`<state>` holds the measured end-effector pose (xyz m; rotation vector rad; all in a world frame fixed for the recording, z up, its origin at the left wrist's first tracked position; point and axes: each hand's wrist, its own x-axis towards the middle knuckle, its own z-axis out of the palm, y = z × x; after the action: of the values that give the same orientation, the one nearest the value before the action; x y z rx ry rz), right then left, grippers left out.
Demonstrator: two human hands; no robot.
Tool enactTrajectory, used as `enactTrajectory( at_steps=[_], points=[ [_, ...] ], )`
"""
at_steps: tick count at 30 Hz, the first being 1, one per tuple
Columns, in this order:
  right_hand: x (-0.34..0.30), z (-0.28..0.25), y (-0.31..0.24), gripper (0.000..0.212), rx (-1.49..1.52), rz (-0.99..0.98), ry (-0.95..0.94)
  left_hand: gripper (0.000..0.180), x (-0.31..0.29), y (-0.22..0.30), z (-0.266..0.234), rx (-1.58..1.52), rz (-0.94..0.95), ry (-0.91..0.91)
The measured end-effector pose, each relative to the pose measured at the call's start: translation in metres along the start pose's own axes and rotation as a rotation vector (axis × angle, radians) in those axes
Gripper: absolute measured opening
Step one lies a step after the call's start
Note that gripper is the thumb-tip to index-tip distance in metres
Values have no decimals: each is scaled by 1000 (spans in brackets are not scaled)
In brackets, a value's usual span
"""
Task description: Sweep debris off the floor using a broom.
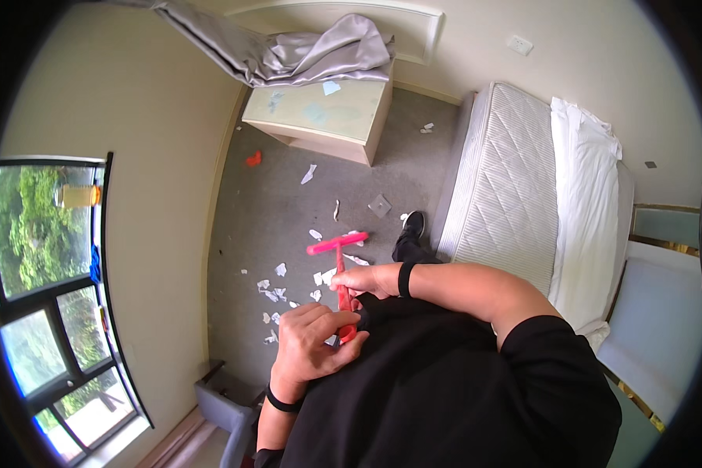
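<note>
In front of my body I hold a red and pink squeegee with a T-shaped head (338, 242). Its long crossbar points away from me, over the floor. My right hand (366, 281) is closed around the middle of the handle. My left hand (313, 337) has its fingers closed at the lower end of the handle, beside a red ring (347, 334). Part of the handle is hidden behind my fingers. Both wrists wear black bands.
Scraps of white paper (274, 294) litter the grey floor, with a red scrap (253, 159) farther off. A low cabinet (312, 113) under a grey curtain (327, 51) stands ahead. A mattress (501, 179) is at right, a window (47, 234) and grey chair (225, 402) at left.
</note>
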<state>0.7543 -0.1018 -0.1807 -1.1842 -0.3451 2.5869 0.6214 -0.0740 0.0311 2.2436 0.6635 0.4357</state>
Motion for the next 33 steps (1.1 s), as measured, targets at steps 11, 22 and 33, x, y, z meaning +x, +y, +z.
enactTrajectory(
  at_steps=[11,22,33],
  points=[
    [14,-12,40,27,154,-40,378,25,-87,-9,2,-48,-138,-41],
    [48,-10,53,27,47,195,24,10,-102,-13,32,-85,-349,237],
    [5,13,-1,32,-253,393,-192,21,-40,33,35,-84,-252,268]
  ],
)
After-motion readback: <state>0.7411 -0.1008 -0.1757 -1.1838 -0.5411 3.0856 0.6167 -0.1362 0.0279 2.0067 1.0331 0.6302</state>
